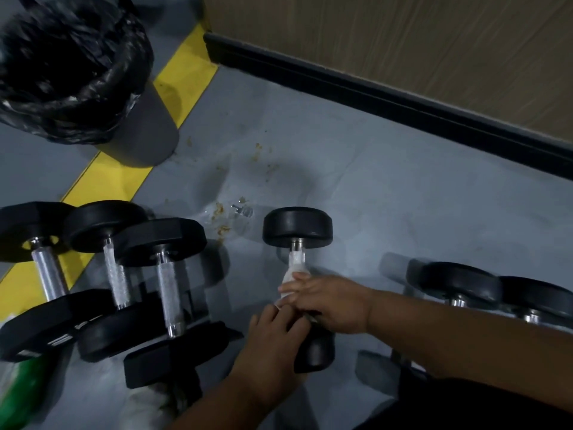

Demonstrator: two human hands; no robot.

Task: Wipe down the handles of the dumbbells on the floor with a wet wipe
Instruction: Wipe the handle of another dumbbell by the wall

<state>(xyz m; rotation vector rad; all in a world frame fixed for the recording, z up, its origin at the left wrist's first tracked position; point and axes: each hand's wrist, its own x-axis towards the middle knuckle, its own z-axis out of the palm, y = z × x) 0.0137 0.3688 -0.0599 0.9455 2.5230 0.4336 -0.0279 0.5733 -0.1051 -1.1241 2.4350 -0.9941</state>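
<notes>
At centre floor, right hand (pixel 328 302) grips wet wipe (pixel 293 279) around dumbbell handle (pixel 297 259); left hand (pixel 276 342) clasps the near weight end; next, rub along the knurling.

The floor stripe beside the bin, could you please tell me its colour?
Yellow; the floor stripe shows in the head view.

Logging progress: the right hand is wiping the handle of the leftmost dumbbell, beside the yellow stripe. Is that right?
Not quite. The head view shows the right hand holding the wet wipe on the lone middle dumbbell, on grey floor, away from the yellow stripe.
</notes>
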